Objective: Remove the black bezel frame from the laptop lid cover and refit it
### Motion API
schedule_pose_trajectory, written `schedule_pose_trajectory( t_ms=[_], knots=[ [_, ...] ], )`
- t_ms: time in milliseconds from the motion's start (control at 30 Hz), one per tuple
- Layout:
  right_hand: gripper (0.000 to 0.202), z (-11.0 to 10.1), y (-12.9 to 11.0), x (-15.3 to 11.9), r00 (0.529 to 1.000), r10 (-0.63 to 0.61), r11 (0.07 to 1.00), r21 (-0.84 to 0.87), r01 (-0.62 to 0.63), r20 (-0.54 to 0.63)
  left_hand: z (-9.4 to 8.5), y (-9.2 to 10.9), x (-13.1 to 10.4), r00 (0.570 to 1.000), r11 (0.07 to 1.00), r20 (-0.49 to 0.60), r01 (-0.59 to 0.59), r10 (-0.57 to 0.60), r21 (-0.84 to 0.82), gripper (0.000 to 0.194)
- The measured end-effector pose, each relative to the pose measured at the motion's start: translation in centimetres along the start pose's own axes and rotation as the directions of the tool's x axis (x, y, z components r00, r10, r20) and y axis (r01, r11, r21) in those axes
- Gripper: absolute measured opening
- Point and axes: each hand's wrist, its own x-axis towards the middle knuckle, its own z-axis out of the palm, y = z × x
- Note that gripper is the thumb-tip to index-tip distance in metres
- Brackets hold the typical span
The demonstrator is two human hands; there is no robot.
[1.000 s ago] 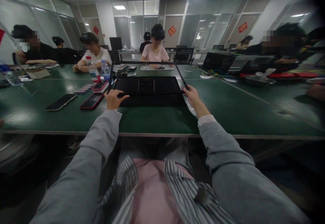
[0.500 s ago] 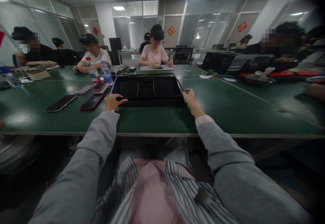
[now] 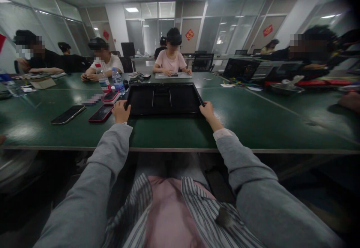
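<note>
A black shallow tray-like panel (image 3: 184, 99) with a raised rim lies on the green table in front of me. Two thin light lines and a darker block show in its middle. My left hand (image 3: 120, 112) is closed around its left edge near the close corner, thumb on the inner side. At the opposite side, my right hand (image 3: 207, 110) grips the right rim close to the near corner. The fingers under both edges are hidden.
Left of the panel lie a red-edged phone (image 3: 101, 113), a dark phone (image 3: 68, 114) and a red case (image 3: 111, 96). Two plastic bottles (image 3: 117, 81) stand behind them. Several people sit around the table (image 3: 168, 133); a metal bowl (image 3: 287, 87) is at the right.
The panel has shifted slightly and its near side looks flatter, with less front wall showing. My left thumb has moved from the near corner onto the left edge; my right hand is slightly lower.
</note>
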Motion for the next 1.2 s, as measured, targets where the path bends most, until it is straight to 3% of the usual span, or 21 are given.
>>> schedule_pose_trajectory(
  t_ms=[67, 167, 267, 500, 833, 1200],
  knots=[
    [0.033, 0.3, 0.3, 0.2, 1.0, 0.01, 1.0, 0.017, -0.01, 0.008, 0.3, -0.7, 0.4, 0.992, 0.993, 0.029, 0.121, -0.121, -0.013, 0.052],
    [0.03, 0.5, 0.3, 0.2, 1.0, -0.01, 0.999, 0.032, 0.009, 0.019, 1.1, -2.1, 1.3, 0.955, 0.971, 0.186, 0.238, -0.23, -0.022, 0.058],
    [0.028, 0.3, -0.2, -0.1, 0.999, -0.043, 0.999, 0.017, 0.042, 0.011, 1.5, -2.9, 1.8, 0.947, 0.97, 0.226, 0.241, -0.229, -0.029, 0.054],
    [0.03, -0.9, -2.4, -2.2, 0.986, -0.152, 0.987, -0.066, 0.148, -0.069, 1.6, -3.0, 1.7, 0.96, 0.97, 0.177, 0.233, -0.219, -0.065, 0.049],
    [0.028, -1.5, -2.4, -3.3, 0.997, -0.052, 0.998, -0.032, 0.05, -0.055, 0.8, -2.3, 1.3, 0.97, 0.975, 0.147, 0.206, -0.192, -0.084, 0.044],
    [0.029, -1.5, -2.3, -2.8, 0.992, -0.086, 0.995, -0.053, 0.082, -0.09, 0.4, -2.0, 1.0, 0.976, 0.986, 0.142, 0.165, -0.162, -0.009, 0.045]
  ],
)
